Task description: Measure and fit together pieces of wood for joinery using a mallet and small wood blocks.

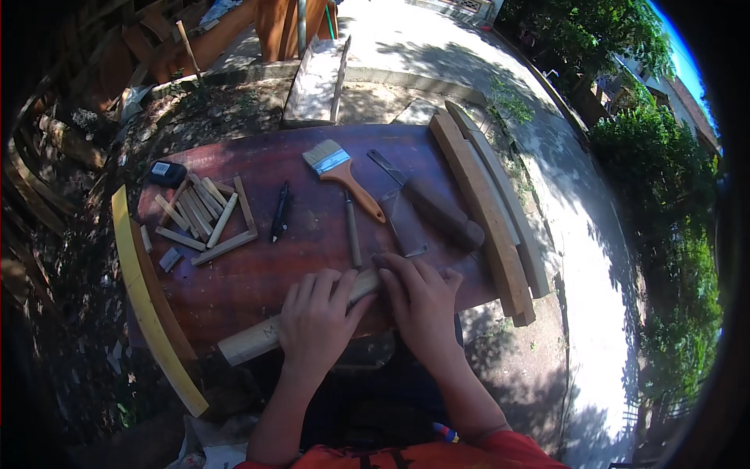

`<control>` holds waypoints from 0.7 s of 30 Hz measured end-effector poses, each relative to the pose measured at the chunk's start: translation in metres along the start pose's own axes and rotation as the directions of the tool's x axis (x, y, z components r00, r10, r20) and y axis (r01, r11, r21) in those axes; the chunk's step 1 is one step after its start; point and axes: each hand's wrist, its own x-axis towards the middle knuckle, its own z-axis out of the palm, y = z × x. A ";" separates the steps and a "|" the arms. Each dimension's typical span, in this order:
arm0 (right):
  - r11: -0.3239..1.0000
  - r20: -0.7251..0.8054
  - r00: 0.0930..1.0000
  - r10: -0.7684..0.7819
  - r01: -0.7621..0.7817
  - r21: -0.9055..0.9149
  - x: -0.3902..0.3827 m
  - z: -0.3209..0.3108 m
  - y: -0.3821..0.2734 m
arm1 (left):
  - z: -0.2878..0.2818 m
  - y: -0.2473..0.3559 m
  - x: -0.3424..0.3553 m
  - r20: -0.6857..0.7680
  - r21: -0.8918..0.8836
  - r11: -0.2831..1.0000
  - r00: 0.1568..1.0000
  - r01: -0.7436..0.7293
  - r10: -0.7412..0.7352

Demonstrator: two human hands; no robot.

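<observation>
Red clothing (430, 457): at the lower edge, below the two forearms.
Left hand (319, 316): closed over the pale wooden piece (251, 339), fingers across its top, thumb toward the right.
Right hand (419, 298): fingers bent at the piece's right end, just beside the left hand; whether they clamp it, I cannot tell.
Wooden piece: along the table's near edge, its left end jutting toward the person.
Long axis: slanting from near left to farther right; the bare end points left and nearer, the other lies by the right fingers.
Yellow strip (152, 301): along the table's left edge, well apart from the hands.
Slim rod-like tool (353, 234): just beyond the hands, its near end close to the fingers, crowding the space there.
Dark wooden tool (439, 209): beyond the right hand, slanting, metal end farther away.
Timber bars (482, 217): side by side along the right edge, bounding that side.
Black pen (280, 213): mid-table.
Small sticks (199, 209): heaped at left.
Paintbrush (344, 176): handle toward the right hand, bristles away.
Dark container (167, 174): far left corner of the tabletop (242, 285).
Pale board (312, 82): beyond the table, on the ground.
</observation>
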 end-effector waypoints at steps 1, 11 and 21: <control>1.000 -0.022 1.000 -0.012 0.011 -0.027 0.004 0.004 0.001 | -0.001 0.000 -0.002 0.000 0.013 1.000 1.000 0.000 0.000; 1.000 0.016 1.000 -0.015 0.015 0.013 0.001 -0.002 0.009 | 0.005 -0.002 0.002 0.001 -0.028 0.999 1.000 0.028 -0.028; 0.998 -0.044 0.998 -0.055 0.055 -0.005 0.017 0.017 0.009 | 0.003 -0.004 0.000 0.027 -0.036 0.999 0.999 0.031 -0.030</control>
